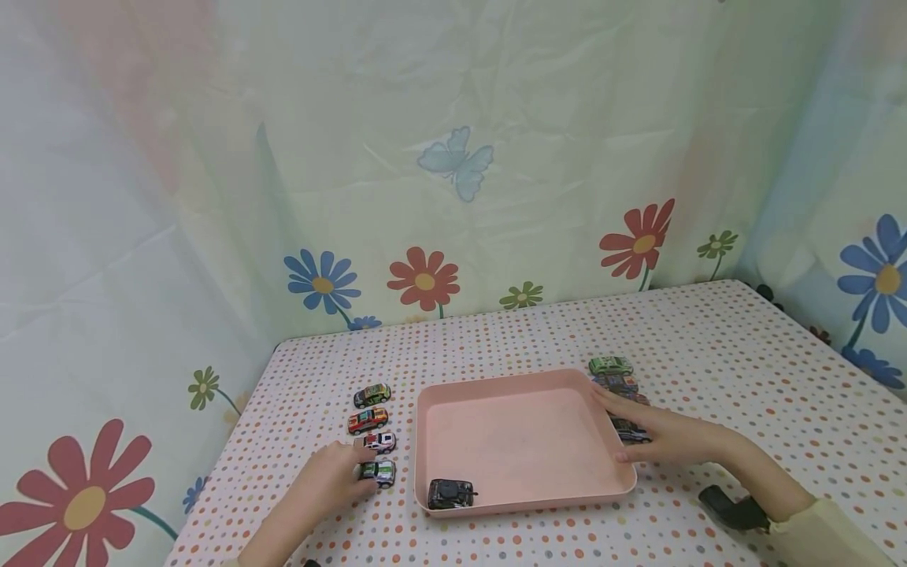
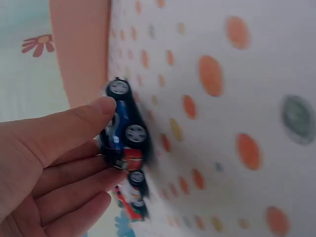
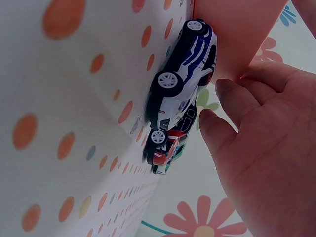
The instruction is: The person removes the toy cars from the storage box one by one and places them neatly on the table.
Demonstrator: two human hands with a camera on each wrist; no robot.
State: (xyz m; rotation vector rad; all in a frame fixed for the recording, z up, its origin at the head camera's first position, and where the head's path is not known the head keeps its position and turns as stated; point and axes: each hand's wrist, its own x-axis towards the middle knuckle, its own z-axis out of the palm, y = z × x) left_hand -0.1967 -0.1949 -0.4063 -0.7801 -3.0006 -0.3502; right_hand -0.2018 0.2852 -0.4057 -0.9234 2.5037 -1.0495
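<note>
My left hand [image 1: 333, 476] pinches the nearest toy car [image 1: 379, 473] of the left row between thumb and fingers; it has green and white on top. In the left wrist view this car [image 2: 129, 121] shows its wheels and a blue side, close over the tablecloth. At the pink tray [image 1: 524, 441], my right hand [image 1: 669, 435] rests over the right rim with fingers spread. Beneath that hand several toy cars stand in a row, partly hidden. A white and blue car [image 3: 185, 74] lies beside its fingers in the right wrist view.
A black toy vehicle [image 1: 450, 494] sits in the tray's near left corner. More cars stand left of the tray, including a red and yellow one [image 1: 368, 420]. A green car [image 1: 611, 365] heads the right row. A black object [image 1: 733, 508] is by the right wrist.
</note>
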